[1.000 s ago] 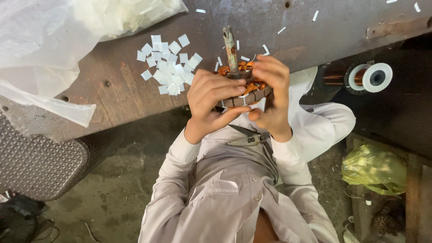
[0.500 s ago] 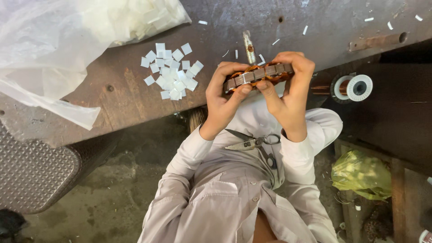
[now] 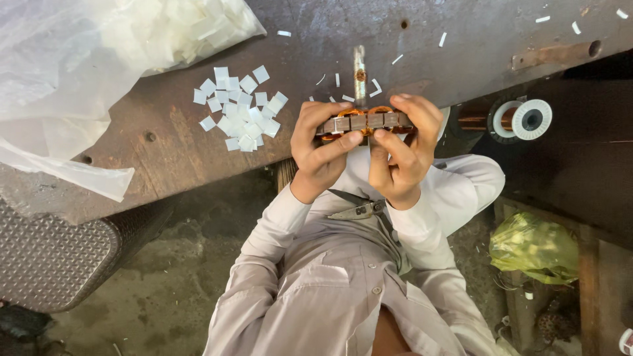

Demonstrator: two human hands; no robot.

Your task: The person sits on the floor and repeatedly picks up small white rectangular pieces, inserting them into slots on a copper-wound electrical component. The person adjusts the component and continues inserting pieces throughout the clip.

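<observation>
Between left hand (image 3: 322, 153) and right hand (image 3: 400, 155), copper-wound armature (image 3: 364, 122).

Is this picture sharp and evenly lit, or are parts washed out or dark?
Head view: the hands, left hand and right hand, look sharp on the wound motor core; the plastic bag is glary at top left; the wire spool sits in deep shadow.

Glossy copper-wound metal rotor (image 3: 366, 121), rough worn workbench (image 3: 198, 151), matt paper squares (image 3: 241, 109)
</observation>
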